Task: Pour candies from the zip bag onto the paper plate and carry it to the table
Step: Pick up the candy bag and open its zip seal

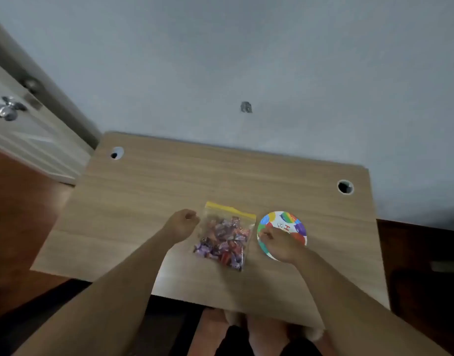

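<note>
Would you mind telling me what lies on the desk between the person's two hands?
In the head view, the zip bag of candies lies between the left hand and the right hand, which rests on the plate.

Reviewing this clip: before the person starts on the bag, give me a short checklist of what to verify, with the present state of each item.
1. Clear plastic zip bag with a yellow seal strip lies flat on the light wooden desk: ok.
2. Wrapped candies are inside the bag, none on the desk: ok.
3. Zip seal is open for pouring: cannot tell, the picture is too blurred.
4. Round colourful printed paper plate sits right beside the bag, holding no candy: ok.
5. Left hand is at the bag's left edge; a grip on it: cannot tell.
6. Plate is free to receive candy: not ok, the right hand rests over its near part.
</note>
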